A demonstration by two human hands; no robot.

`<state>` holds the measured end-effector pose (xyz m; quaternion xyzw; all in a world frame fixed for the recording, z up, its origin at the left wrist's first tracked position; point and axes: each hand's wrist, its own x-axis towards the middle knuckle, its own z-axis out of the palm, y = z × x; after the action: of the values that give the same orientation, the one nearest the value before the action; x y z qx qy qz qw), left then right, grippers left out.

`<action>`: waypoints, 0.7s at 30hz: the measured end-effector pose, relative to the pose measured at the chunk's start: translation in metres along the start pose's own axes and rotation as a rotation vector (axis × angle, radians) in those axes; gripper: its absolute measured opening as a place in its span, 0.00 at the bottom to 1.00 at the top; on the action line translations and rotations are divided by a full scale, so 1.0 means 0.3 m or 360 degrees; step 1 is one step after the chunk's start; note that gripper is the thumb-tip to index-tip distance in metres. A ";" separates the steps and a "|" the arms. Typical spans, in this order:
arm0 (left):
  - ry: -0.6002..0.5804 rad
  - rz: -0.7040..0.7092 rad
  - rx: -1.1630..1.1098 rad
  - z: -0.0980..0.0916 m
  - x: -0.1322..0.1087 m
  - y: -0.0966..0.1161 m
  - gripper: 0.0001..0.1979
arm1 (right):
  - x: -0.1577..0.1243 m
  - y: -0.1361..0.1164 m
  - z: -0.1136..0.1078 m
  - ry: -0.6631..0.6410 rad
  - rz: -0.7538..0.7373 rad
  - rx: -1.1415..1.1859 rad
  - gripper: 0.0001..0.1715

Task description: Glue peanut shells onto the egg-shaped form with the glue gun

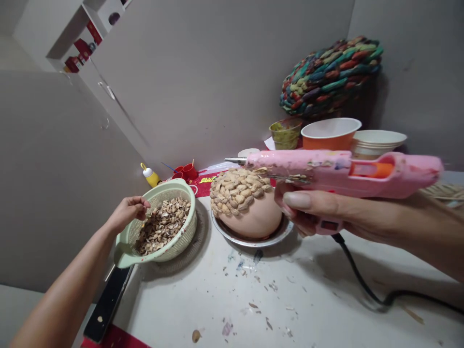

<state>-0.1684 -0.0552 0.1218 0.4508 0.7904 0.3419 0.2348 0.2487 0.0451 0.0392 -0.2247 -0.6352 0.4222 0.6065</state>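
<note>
My right hand (311, 212) grips a pink hot glue gun (319, 166), smeared with dried glue, its metal nozzle pointing left. Just below and beyond the nozzle sits a smooth beige rounded form (259, 215) in a shallow metal dish (250, 241). Overlapping nut shells (239, 193) cover its upper left part; the lower right is bare. My left hand (130, 212) hovers at the left rim of a pale green colander (190, 232), fingers curled and pressed together. Anything between those fingertips is too small to make out. Loose nut shells (163, 227) fill the colander's bottom.
Behind the glue gun stand an orange bowl (326, 140), stacked white bowls (384, 137) and a braided multicoloured piece (333, 72). The gun's black cord (362, 285) trails right. Shell bits litter the white table (174, 299). A yellow bottle (150, 176) and red cups (189, 170) are behind the colander.
</note>
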 end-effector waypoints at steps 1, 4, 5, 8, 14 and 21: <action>0.0003 0.0001 -0.0024 0.003 0.006 -0.005 0.05 | 0.005 -0.009 0.002 0.0001 -0.0013 0.0002 0.30; 0.0028 -0.0023 -0.0057 0.007 0.021 -0.022 0.10 | 0.041 -0.057 0.008 -0.0204 0.0001 -0.0056 0.30; 0.0034 -0.0037 -0.0054 0.007 0.025 -0.027 0.12 | 0.058 -0.074 0.009 -0.0371 0.0027 -0.0101 0.29; 0.0051 -0.0064 -0.0012 0.005 0.028 -0.034 0.16 | 0.106 -0.113 0.011 -0.0852 0.0092 -0.0200 0.31; 0.0060 -0.0073 0.0302 -0.007 0.020 -0.024 0.31 | 0.130 -0.122 0.019 -0.0866 0.0030 -0.0182 0.33; -0.0195 0.0016 0.0799 0.077 0.006 -0.018 0.45 | 0.129 -0.096 0.008 -0.0878 -0.0089 -0.0216 0.30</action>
<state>-0.1567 -0.0480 0.1024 0.5187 0.8326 0.1083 0.1611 0.2465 0.0596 0.0851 -0.1238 -0.8090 0.4069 0.4057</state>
